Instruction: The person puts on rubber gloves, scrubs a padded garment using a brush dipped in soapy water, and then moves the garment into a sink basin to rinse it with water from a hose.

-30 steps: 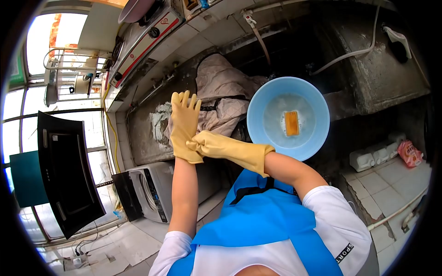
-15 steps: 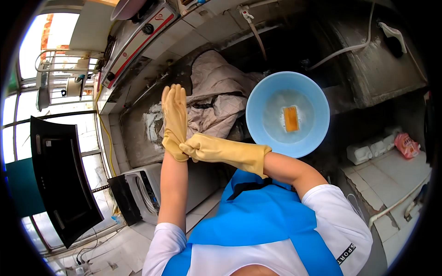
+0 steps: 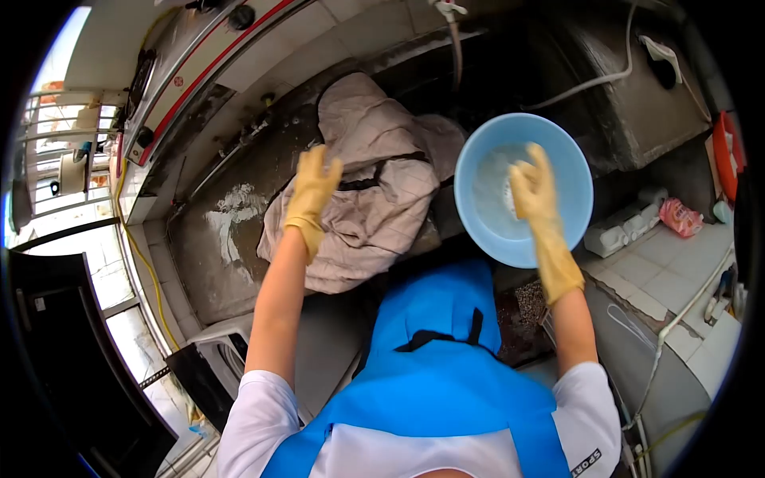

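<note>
The right hand (image 3: pixel 535 191), in a long yellow rubber glove (image 3: pixel 558 275), is hovering over or dipping into a round light-blue plastic basin (image 3: pixel 582 191) holding cloudy water (image 3: pixel 488 207). The basin is standing just right of a crumpled pinkish-grey quilted cloth (image 3: pixel 351 239) with dark trim, which is lying on a worn grey concrete table (image 3: pixel 195 259). The left hand (image 3: pixel 313 195), gloved alike, is hanging over the cloth's left part with its fingers spread and nothing visible in them. The step in hand appears to be a reach into the basin; the next move is probably calling for a firm, low grip, as wet rubber may be slipping on anything soapy.

Motion blur is softening both hands. The right fingers are looking partly curled, but whether they are pinching anything, or touching the water, is impossible to tell. They are hiding much of the basin's middle, and a whitish patch (image 3: pixel 508 196) beside them is too unclear to name. Whether the left hand is touching the cloth is also uncertain. The frame's upper edge is cutting off a white-handled tap (image 3: pixel 449 9).
</note>
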`<state>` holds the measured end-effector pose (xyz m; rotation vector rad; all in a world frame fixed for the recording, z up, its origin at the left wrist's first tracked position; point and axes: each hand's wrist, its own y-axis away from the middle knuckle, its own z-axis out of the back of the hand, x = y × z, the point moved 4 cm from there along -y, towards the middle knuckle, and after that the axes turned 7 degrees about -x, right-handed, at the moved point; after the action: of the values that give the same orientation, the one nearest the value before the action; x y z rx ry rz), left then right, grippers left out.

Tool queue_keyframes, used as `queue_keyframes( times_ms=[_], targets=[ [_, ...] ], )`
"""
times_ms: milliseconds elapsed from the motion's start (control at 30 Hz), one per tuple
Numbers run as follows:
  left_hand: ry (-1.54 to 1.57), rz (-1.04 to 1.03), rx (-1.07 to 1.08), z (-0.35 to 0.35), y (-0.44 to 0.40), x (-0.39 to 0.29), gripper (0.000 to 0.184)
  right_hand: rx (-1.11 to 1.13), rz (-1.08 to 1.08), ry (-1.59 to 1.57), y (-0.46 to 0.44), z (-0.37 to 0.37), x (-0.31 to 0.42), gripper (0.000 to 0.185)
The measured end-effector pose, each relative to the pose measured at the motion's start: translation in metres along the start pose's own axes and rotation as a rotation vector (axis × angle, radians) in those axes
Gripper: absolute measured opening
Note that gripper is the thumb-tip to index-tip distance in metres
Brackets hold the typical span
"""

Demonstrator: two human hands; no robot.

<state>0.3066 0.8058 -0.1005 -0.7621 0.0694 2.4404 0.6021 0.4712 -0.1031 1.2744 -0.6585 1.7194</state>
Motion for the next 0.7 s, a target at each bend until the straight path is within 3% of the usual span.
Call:
queue_keyframes(
  times_ms=[33, 100, 167, 200, 267, 333, 500, 567, 633, 700],
  targets=[
    [-0.110, -0.222, -0.030, -0.019, 0.004, 0.021, 0.051, -0.040, -0.115, 0.100, 0.000, 0.011, -0.008, 0.078],
    [-0.213, -0.348, 0.153, -0.042, 0.006, 0.015, 0.057, -0.098, -0.225, 0.277, 0.008, 0.025, -0.036, 0.088],
    [-0.252, -0.457, 0.127, -0.079, 0.006, 0.026, 0.049, -0.105, -0.194, 0.361, 0.011, 0.021, -0.056, 0.091],
    [-0.410, -0.556, -0.041, -0.093, 0.009, 0.029, 0.040, -0.091, -0.218, 0.518, 0.016, 0.015, -0.063, 0.091],
    [-0.532, -0.439, 0.251, -0.091, 0.004, 0.023, 0.029, -0.067, -0.240, 0.684, 0.011, 0.000, -0.072, 0.090],
    [-0.541, -0.499, 0.177, -0.085, 0.014, 0.020, 0.025, -0.012, -0.239, 0.926, 0.004, -0.007, -0.085, 0.090],
    [-0.324, -0.538, 0.297, -0.037, 0.035, 0.015, 0.042, 0.027, -0.298, 1.096, -0.019, -0.009, -0.122, 0.096],
    [-0.042, -0.531, 0.390, -0.017, 0.033, 0.013, 0.050, 0.014, -0.495, 0.986, -0.022, -0.002, -0.130, 0.094],
    [0.211, -0.502, 0.231, 0.003, 0.032, 0.026, 0.047, 0.022, -0.484, 1.007, -0.022, -0.006, -0.119, 0.091],
    [0.058, -0.357, 0.071, 0.019, 0.016, 0.051, 0.036, 0.029, -0.483, 1.025, -0.021, -0.007, -0.121, 0.089]
  ],
)
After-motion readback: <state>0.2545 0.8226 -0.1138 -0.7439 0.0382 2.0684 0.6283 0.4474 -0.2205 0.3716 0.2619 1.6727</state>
